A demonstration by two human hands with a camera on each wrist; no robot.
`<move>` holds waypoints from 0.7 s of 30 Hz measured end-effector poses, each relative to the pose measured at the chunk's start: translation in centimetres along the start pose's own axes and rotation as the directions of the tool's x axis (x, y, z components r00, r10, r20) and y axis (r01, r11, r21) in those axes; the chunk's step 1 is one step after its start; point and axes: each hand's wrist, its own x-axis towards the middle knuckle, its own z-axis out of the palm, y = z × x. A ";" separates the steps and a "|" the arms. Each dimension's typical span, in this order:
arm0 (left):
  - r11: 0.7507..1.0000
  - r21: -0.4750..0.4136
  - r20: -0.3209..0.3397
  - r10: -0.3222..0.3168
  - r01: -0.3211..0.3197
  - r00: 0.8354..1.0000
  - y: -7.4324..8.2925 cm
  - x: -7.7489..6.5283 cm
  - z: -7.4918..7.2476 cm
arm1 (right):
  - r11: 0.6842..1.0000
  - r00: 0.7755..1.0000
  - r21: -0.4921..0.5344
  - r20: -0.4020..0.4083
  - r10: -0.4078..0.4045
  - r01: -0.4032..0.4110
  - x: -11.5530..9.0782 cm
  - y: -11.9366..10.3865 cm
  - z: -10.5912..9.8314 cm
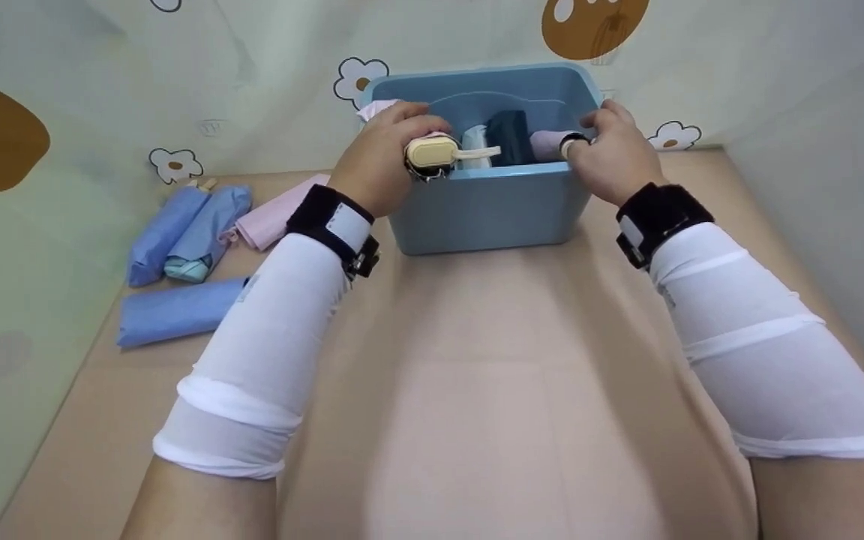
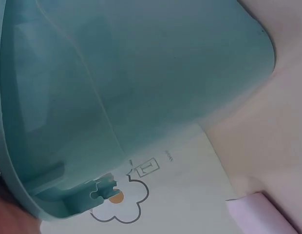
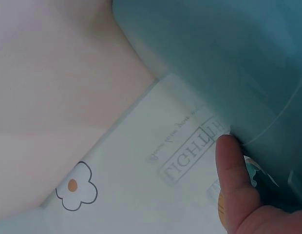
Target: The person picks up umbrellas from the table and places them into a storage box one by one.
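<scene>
Near the far edge of the table [image 1: 469, 360], we see a blue bin [image 1: 488, 214], its left rim gripped by the left hand [image 1: 383, 161], its right by the right hand [image 1: 619, 157]; blue bundles [image 1: 166, 236] lie by the far left corner.

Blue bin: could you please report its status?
Left hand over left side, right hand on right rim. Blue bin upright, rolled items inside. Possible snag: cream handle at front rim.

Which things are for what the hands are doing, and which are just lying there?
Probably in the job:
- left hand and right hand, on the bin
- blue bin
- dark bundle inside

Seemingly just lying about:
- three blue bundles
- pink bundle
</scene>
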 end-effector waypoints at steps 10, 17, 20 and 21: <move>0.998 0.053 -0.014 -0.029 0.030 0.999 0.0 0.5 0.3 | 1.000 1.000 -0.017 -0.016 -0.019 0.019 0.0 0.1 -0.1; 0.987 0.132 0.020 -0.093 0.089 0.995 0.3 0.5 0.7 | 1.000 1.000 -0.009 -0.005 -0.003 0.003 0.0 0.0 -0.1; 0.983 0.153 0.036 -0.106 0.099 0.994 0.4 0.5 0.7 | 1.000 1.000 -0.010 -0.002 0.007 -0.007 -0.1 0.0 -0.1; 0.982 0.159 0.044 -0.108 0.100 0.993 0.4 0.5 0.8 | 1.000 1.000 -0.012 -0.002 0.008 -0.009 -0.1 0.0 -0.1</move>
